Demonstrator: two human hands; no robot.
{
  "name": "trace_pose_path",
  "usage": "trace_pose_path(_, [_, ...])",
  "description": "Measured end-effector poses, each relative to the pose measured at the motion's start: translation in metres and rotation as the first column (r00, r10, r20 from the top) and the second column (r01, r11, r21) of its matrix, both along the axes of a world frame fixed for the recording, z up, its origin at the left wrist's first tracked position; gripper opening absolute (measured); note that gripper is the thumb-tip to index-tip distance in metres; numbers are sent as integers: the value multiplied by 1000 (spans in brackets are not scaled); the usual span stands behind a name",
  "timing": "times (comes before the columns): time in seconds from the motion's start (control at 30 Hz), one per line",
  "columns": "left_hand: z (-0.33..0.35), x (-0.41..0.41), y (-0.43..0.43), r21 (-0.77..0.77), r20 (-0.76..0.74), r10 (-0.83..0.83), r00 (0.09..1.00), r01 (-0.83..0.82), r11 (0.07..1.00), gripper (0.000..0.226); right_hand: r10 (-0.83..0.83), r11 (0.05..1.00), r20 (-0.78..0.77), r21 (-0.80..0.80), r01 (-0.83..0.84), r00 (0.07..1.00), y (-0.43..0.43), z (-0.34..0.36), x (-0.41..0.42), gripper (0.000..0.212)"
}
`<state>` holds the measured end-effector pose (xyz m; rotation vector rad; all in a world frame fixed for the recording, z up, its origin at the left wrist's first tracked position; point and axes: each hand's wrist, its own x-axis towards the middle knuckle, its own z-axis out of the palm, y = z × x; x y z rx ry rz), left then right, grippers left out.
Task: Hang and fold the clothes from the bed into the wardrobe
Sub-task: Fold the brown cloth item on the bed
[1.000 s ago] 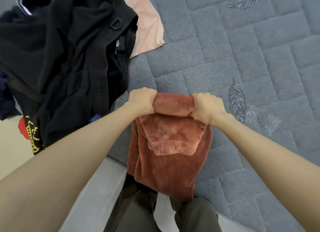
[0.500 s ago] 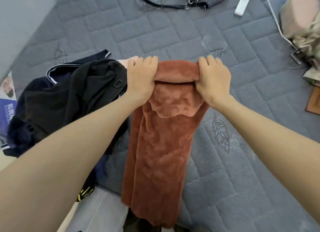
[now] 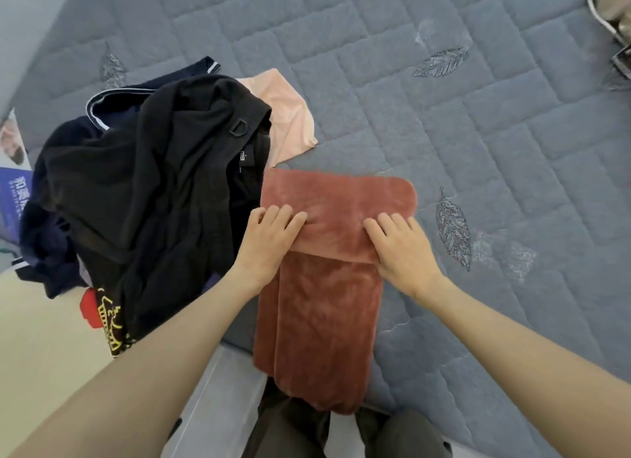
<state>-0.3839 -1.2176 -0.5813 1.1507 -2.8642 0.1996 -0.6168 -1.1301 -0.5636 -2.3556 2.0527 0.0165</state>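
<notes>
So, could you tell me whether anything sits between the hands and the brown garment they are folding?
Nothing visible does: the left hand and right hand both press flat on the brown garment on the bed. The black clothes lie beside it, not over it. The wardrobe is out of view.

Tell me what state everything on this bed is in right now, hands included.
rust fleece garment, lying flat, top end folded over, lower end hanging past the bed edge.
left hand, flat, fingers straight, pressing on the fold.
right hand, flat, fingers straight, pressing on the fold.
black clothes, crumpled in a heap, unfolded.
pink garment, lying flat, partly under the black clothes.
quilted bed cover, spread flat.
</notes>
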Motion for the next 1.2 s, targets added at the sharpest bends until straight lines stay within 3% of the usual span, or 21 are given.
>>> trace_pose_path(0.07, [-10,17,16,116,65,-26,998,18,993,65,26,988,13,155,-28,1000,15,-9,12,63])
trace_pose_path(0.17, [-9,26,37,378,142,-34,989,-22,925,71,-1,867,1,498,1,1000,27,-8,30,77])
trace_pose_path(0.27, [-5,25,51,562,199,40,979,-147,814,59,-280,690,88,711,137,956,27,0,44,42])
trace_pose_path(0.3, [-2,24,53,592,151,109,983,-178,786,53,-372,714,149,676,180,916,25,6,48,31])
trace_pose_path(0.37, [4,15,53,581,-46,235,971,-166,797,47,-382,898,300,343,275,874,20,12,54,22])
trace_pose_path(0.43, [1,1,46,505,-205,292,934,-155,849,52,-346,937,367,81,340,863,11,5,56,35])
trace_pose_path(0.53, [-10,-21,31,509,-166,292,942,-172,844,57,-368,924,314,228,307,875,-2,-19,58,59])
trace_pose_path(0.6, [-29,-29,28,551,-57,297,953,-218,805,56,-383,888,242,361,284,892,-1,-43,57,60])
trace_pose_path(0.67, [-50,-28,32,572,-16,324,946,-257,779,56,-377,879,237,396,266,895,4,-63,52,59])
trace_pose_path(0.97, [-87,-25,46,534,-32,353,935,-283,797,55,-354,903,332,366,226,874,15,-97,45,60])
trace_pose_path(1.1, [-58,-30,35,555,-168,464,870,-305,774,44,-355,935,388,174,310,851,-5,-58,25,36])
trace_pose_path(1.2, [-41,-34,8,540,-262,455,851,-262,800,39,-351,934,405,208,289,844,-30,-47,4,35])
